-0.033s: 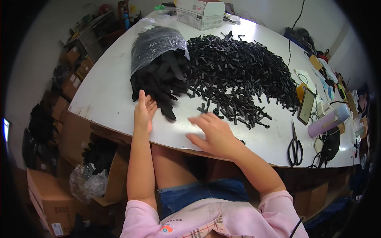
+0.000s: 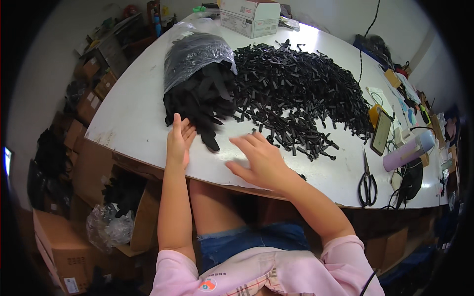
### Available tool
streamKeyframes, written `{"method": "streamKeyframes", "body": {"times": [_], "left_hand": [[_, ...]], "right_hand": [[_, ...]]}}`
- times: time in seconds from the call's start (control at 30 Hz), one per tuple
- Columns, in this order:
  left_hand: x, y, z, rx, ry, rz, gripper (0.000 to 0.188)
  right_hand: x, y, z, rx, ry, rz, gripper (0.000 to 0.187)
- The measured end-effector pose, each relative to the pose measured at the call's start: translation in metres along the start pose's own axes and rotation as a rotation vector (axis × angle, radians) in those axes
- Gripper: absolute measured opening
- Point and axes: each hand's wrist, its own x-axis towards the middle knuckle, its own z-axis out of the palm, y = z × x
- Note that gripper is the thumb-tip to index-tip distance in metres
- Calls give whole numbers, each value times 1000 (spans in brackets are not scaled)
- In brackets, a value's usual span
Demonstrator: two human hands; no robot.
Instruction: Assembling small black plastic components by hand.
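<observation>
Black fabric strips (image 2: pixel 200 101) spill from the mouth of a clear plastic bag (image 2: pixel 195 54) on the left of the white table (image 2: pixel 133 108). My left hand (image 2: pixel 180 140) is upright at the near end of these strips, fingers stretched out and palm turned right. Whether it touches them I cannot tell. Over the table to its right hovers my right hand (image 2: pixel 261 163), slightly blurred, with thumb and fingers apart and nothing seen in it. Beyond it spreads a large heap of small black strap-like pieces (image 2: pixel 301 84), too small to name exactly.
Black-handled scissors (image 2: pixel 367 185) lie to the right, near a phone-like slab (image 2: pixel 381 132) and a lilac bottle (image 2: pixel 410 150). A white carton (image 2: pixel 249 19) stands at the far edge. Cardboard boxes (image 2: pixel 64 246) crowd the floor on the left.
My right hand has shifted slightly left, toward the black strips. My left hand stays in place.
</observation>
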Motion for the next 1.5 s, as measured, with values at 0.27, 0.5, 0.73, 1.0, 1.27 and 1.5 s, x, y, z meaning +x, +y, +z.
{"method": "streamKeyframes", "body": {"times": [0.27, 0.5, 0.73, 1.0, 1.27, 1.5], "left_hand": [[-16, -16, -14, 67, 94, 336, 49], [-15, -22, -17, 325, 149, 512, 37], [-17, 1, 3, 1063, 196, 981, 44], [-4, 41, 71, 1485, -175, 1008, 85], [5, 35, 125, 1182, -854, 431, 16], [-20, 40, 153, 374, -552, 203, 16]], "right_hand": [[95, -5, 87, -313, 14, 171, 71], [111, 27, 115, -428, 42, 281, 33], [121, 30, 23, -359, -247, 280, 12], [102, 30, -37, -446, -426, 85, 13], [80, 28, -108, -342, -423, 40, 12], [40, 60, -135, 587, 371, 213, 42]]}}
